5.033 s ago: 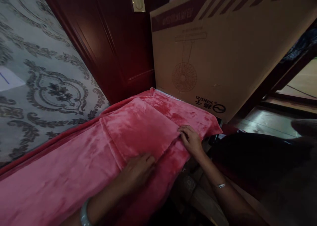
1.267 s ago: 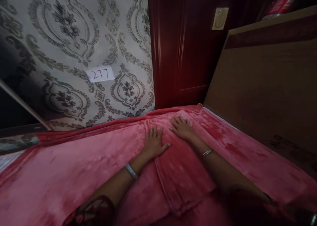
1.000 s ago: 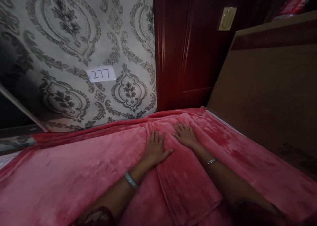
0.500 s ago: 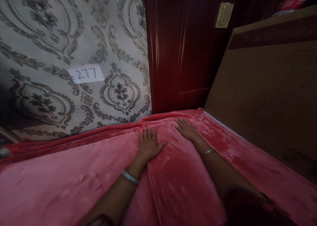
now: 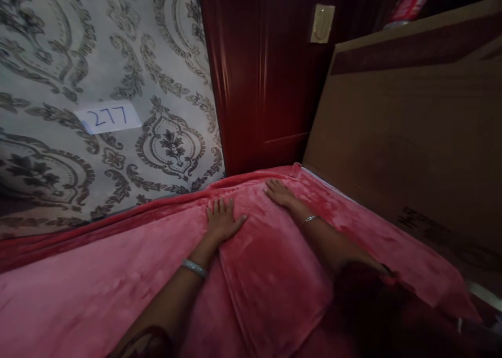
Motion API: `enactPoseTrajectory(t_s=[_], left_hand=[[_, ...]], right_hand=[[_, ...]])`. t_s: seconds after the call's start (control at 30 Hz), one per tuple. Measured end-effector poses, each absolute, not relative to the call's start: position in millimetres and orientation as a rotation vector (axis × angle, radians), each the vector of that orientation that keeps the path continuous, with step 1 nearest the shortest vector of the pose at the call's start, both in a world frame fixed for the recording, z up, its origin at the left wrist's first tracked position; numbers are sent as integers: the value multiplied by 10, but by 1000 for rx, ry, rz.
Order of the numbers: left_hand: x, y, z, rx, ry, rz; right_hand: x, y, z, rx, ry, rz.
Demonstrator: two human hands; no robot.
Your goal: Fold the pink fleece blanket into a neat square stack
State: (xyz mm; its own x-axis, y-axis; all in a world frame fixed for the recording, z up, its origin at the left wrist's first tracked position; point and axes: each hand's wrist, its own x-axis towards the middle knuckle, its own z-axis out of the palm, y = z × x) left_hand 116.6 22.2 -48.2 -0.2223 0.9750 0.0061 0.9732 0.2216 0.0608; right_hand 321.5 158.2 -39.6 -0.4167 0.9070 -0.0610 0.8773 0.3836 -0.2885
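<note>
A plush pink-red blanket [image 5: 117,285] spreads out beneath both of my hands, with a folded section [image 5: 274,274] running between my arms toward me. My left hand [image 5: 222,221] lies flat on it, fingers spread and thumb out to the right. Further right and slightly farther away, my right hand [image 5: 279,193] rests palm down near the blanket's far edge, fingers stretched out. Neither hand grips anything. I see a wide bracelet on my left wrist and a thin one on my right.
Patterned wallpaper [image 5: 168,86] with a paper label [image 5: 110,116] reading 277 rises behind the blanket. Beside it stands a dark red panel [image 5: 243,86] bearing a gold plate [image 5: 322,23]. A large cardboard box [image 5: 411,123] borders the right side, with a red-and-white container [image 5: 411,5] behind its top edge.
The view has turned right, so everything sits further left and more of the box and blanket's right corner shows. Both hands stay on nearly the same spots of the blanket.
</note>
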Motion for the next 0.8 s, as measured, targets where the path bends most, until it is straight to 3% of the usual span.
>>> enactPoseTrajectory(t_s=[0.2,0.47,0.8], left_hand=[[1563,-293,-253,2212,2212,129],[1902,-847,-704,2445,2101,124],[2024,-1040,-414,2410,1942,96]], right_hand=[[3709,883,-358,-1514,-2591,324],[4202,657,-839,-1433,-2563,322],[4279,355,-458,-1687,-2525,347]])
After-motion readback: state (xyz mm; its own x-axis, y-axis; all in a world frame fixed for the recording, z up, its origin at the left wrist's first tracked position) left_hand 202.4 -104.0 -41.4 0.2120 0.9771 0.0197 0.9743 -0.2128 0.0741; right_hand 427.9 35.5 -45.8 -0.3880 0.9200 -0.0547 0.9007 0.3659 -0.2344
